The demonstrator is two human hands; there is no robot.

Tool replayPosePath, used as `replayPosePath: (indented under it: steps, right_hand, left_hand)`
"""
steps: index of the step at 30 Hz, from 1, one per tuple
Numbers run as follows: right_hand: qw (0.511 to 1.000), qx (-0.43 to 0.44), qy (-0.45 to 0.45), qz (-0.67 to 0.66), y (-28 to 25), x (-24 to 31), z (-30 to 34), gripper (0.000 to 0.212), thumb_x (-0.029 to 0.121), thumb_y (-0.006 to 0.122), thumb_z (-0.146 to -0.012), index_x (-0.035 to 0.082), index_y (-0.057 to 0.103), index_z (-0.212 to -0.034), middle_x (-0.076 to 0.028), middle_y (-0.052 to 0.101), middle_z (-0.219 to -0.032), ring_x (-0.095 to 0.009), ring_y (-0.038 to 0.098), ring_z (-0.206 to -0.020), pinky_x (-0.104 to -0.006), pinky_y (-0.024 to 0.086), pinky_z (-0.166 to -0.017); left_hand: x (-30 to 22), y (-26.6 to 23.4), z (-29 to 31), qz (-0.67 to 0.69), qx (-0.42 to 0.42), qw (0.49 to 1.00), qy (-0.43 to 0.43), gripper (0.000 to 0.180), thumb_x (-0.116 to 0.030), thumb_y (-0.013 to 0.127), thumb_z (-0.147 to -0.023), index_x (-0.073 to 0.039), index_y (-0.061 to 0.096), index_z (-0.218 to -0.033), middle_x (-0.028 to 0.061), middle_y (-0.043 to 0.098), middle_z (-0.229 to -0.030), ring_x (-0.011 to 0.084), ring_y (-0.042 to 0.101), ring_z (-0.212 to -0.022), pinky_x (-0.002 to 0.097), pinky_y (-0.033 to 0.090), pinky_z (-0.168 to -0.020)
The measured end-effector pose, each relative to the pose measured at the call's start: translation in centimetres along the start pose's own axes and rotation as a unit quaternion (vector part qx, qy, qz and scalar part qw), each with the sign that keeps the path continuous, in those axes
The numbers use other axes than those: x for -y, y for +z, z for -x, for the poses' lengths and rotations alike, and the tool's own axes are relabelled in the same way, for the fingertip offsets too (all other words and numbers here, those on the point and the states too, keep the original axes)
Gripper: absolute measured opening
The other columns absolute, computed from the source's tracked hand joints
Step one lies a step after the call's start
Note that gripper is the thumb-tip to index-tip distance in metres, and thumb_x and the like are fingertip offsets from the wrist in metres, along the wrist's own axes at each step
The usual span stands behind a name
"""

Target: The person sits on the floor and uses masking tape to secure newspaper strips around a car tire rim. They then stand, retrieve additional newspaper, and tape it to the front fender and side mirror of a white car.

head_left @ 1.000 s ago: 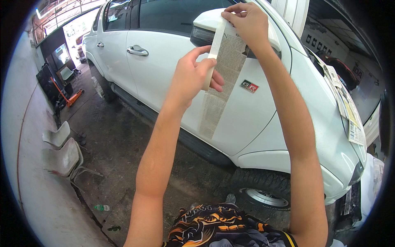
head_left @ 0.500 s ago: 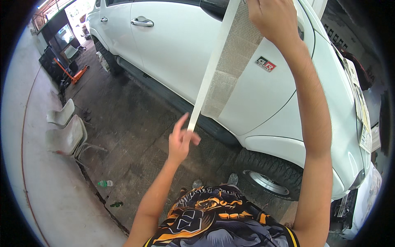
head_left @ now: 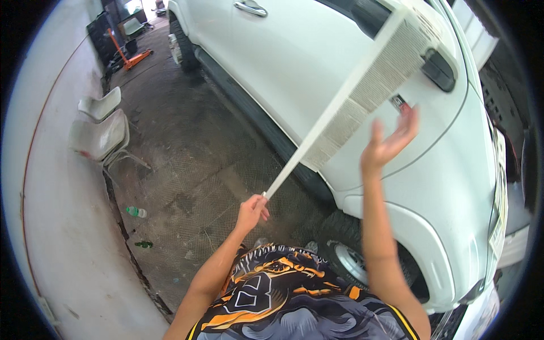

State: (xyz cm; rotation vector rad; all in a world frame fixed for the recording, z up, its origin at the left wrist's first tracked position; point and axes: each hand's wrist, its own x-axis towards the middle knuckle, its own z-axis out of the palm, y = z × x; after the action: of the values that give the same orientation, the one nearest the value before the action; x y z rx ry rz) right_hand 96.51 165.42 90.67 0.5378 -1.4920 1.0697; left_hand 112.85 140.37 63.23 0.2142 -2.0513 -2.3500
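My left hand (head_left: 250,213) is closed on the lower end of a long strip of white masking tape (head_left: 290,165), which is pulled taut. The tape runs up along the edge of a sheet of newspaper (head_left: 357,101) against the side of a white vehicle (head_left: 294,62). My right hand (head_left: 390,143), slightly blurred, is open with its fingers spread and holds nothing. It is just below a small red and dark badge (head_left: 399,102) on the front panel, partly covering it in this view. Whether its fingertips touch the panel, I cannot tell.
A black front tyre (head_left: 340,231) stands close to my feet, and a dark side step (head_left: 249,102) runs under the doors. Along the left wall are pale chairs (head_left: 102,136), a plastic bottle (head_left: 136,212) and an orange floor jack (head_left: 135,59).
My right hand has come down from the top of the paper, off it, and opened. My left hand has closed on the tape's end. The view has shifted.
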Motion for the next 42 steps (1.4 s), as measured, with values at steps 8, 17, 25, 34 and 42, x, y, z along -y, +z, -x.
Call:
replayPosePath:
  steps: [8,17,25,34,42]
  right_hand:
    - [0.814,0.215,0.481,-0.244,0.9,-4.1,20.6,0.080,0.020,0.092,-0.075,-0.009,0.052,-0.137,-0.020,0.063,-0.131,-0.026,0.063,-0.117,-0.0387,0.048,-0.102]
    - [0.796,0.263,0.537,-0.094,-0.5,0.7,22.5,0.022,0.006,0.082,-0.084,-0.005,0.072,-0.099,-0.008,0.073,-0.096,-0.016,0.069,-0.086,-0.0305,0.054,-0.080]
    - [0.781,0.259,0.549,-0.144,-2.6,5.0,20.8,0.026,0.011,0.084,-0.083,-0.004,0.074,-0.102,-0.010,0.075,-0.100,-0.016,0.069,-0.090,-0.0301,0.052,-0.085]
    - [0.762,0.274,0.568,-0.149,-2.9,7.1,20.2,0.032,0.006,0.086,-0.081,-0.005,0.070,-0.107,-0.011,0.074,-0.104,-0.017,0.069,-0.092,-0.0300,0.053,-0.087]
    - [0.750,0.278,0.578,-0.161,-3.0,7.6,20.8,0.029,0.010,0.084,-0.084,-0.004,0.071,-0.107,-0.009,0.074,-0.105,-0.016,0.068,-0.095,-0.0306,0.052,-0.088]
  left_hand:
    - [-0.9,-0.7,2.4,0.000,0.010,0.999,-0.042,0.027,-0.024,0.058,-0.105,0.001,0.067,-0.100,0.0088,0.069,-0.069,0.0135,0.065,-0.056,0.0267,0.051,-0.051]
    - [-3.1,1.2,4.0,-0.114,0.009,0.992,-0.049,0.029,-0.027,0.059,-0.104,0.000,0.069,-0.099,0.0080,0.069,-0.063,0.0128,0.065,-0.051,0.0269,0.049,-0.049]
    - [-3.8,1.6,4.0,-0.076,-0.019,0.994,-0.082,0.033,-0.030,0.058,-0.104,0.000,0.069,-0.095,0.0079,0.068,-0.060,0.0129,0.063,-0.047,0.0276,0.048,-0.047]
    - [-4.3,1.3,2.8,-0.105,-0.018,0.991,-0.081,0.032,-0.029,0.060,-0.103,0.001,0.068,-0.096,0.0087,0.068,-0.061,0.0142,0.065,-0.049,0.0280,0.049,-0.047]
    - [-4.0,1.1,2.6,-0.102,-0.022,0.991,-0.081,0.033,-0.031,0.060,-0.102,-0.001,0.069,-0.093,0.0077,0.067,-0.059,0.0137,0.064,-0.047,0.0281,0.048,-0.045]
